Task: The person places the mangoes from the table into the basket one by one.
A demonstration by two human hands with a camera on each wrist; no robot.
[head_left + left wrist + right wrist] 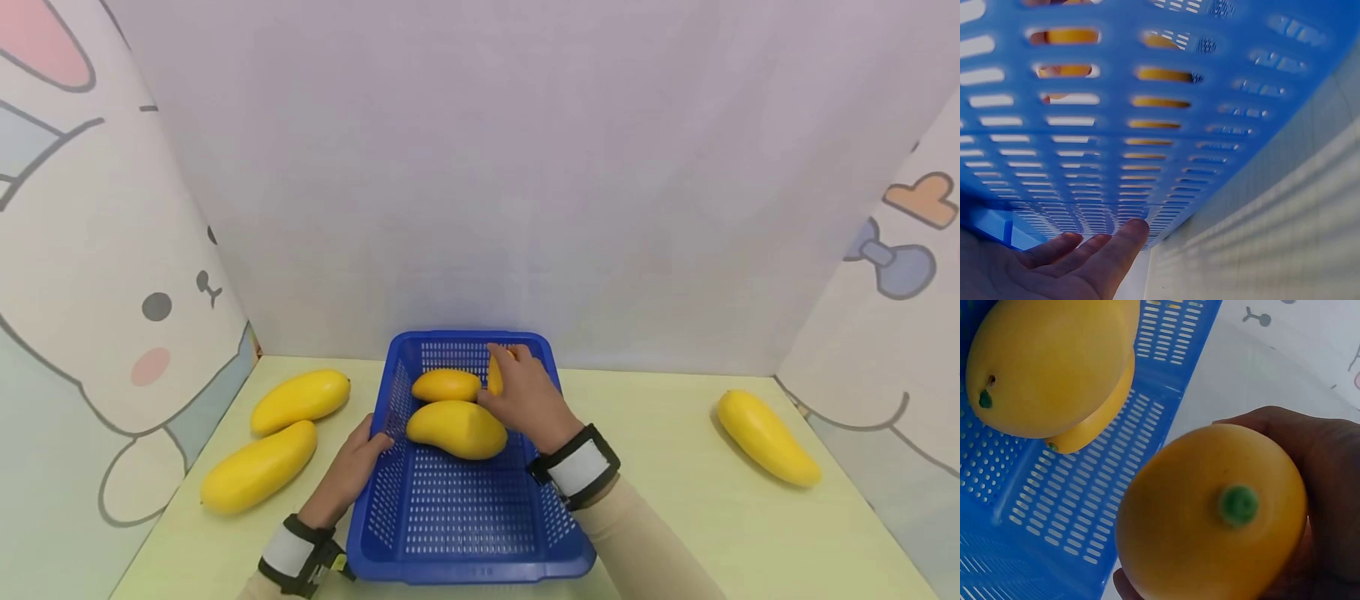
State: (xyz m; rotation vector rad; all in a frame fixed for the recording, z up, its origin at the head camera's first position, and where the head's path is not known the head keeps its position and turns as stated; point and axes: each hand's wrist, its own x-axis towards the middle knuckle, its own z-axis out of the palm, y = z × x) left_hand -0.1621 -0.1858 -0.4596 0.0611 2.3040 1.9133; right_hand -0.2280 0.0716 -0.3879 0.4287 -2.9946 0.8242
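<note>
My right hand [528, 400] grips a small orange-yellow mango [1210, 512] over the far right part of a blue plastic basket [472, 571]. In the right wrist view its green stem end faces the camera. Most of this mango is hidden by the hand in the head view. Inside the basket lie a small mango [446, 386] and, nearer, a larger yellow mango [457, 430]. My left hand [348, 467] holds the basket's left rim, thumb over the edge. In the left wrist view its fingers [1119, 256] lie along the slotted outer wall.
On the pale yellow table [645, 450], left of the basket, lie two yellow mangoes, a far mango [300, 402] and a near mango [258, 468]. Another yellow mango [767, 437] lies far right. A pale curtain [525, 183] stands behind, with cartoon-printed panels at both sides.
</note>
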